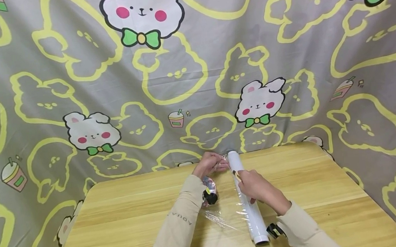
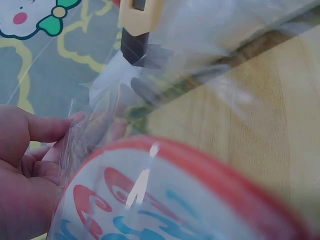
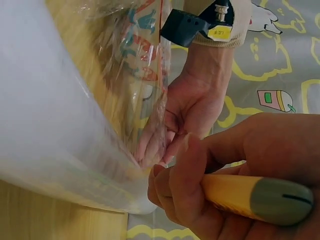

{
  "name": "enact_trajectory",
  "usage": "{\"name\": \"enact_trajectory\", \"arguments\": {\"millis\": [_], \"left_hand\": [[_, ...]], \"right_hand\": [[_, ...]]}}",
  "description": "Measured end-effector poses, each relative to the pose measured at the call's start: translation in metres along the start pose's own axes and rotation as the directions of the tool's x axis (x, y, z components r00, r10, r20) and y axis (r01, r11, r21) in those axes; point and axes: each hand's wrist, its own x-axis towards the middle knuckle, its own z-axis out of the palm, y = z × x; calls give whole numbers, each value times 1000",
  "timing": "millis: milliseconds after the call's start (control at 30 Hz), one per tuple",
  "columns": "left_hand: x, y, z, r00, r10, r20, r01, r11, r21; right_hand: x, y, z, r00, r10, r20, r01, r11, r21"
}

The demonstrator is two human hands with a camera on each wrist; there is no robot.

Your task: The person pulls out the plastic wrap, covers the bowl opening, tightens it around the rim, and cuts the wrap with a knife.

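A long white roll of plastic wrap (image 1: 253, 212) lies on the table, pointing away from me. Clear film (image 1: 220, 219) stretches from it to the left, over a red-rimmed white dish (image 2: 145, 195) with red and blue patterns; whether bowl or plate, I cannot tell. At the roll's far end my left hand (image 1: 210, 163) pinches the gathered film between thumb and fingers. My right hand (image 1: 256, 185) grips a yellow box cutter (image 3: 232, 195) with a grey end, above the roll. In the left wrist view its dark blade (image 2: 134, 46) is at the film.
The wooden table (image 1: 128, 216) runs back to a grey curtain (image 1: 180, 82) printed with cartoon rabbits and yellow outlines, which also hangs at both sides. A black wrist camera (image 1: 210, 197) sits on the left wrist, and another wrist camera (image 1: 275, 230) is by the roll's near end.
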Motion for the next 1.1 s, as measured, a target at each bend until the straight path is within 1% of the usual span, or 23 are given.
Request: {"name": "enact_trajectory", "arguments": {"millis": [133,500,600,800,1100], "left_hand": [[0,1,0,1000,-1,-3,1,1000,-4],[-2,1,2,1000,12,5,-11,1000,-11],[0,0,2,1000,6,10,-6,1000,-18],[1,0,2,1000,-7,1,7,1000,-24],[-1,1,2,1000,-3,8,3,1000,-16]], "right_hand": [[-5,-1,0,1000,-3,9,3,1000,-13],[-19,-3,-2,999,11,31,-11,1000,-1],[-22,-2,-3,999,11,47,-12,1000,8],[-31,-1,-4,997,14,74,-16,1000,26],[-45,-4,-9,995,-6,95,2,999,33]]}}
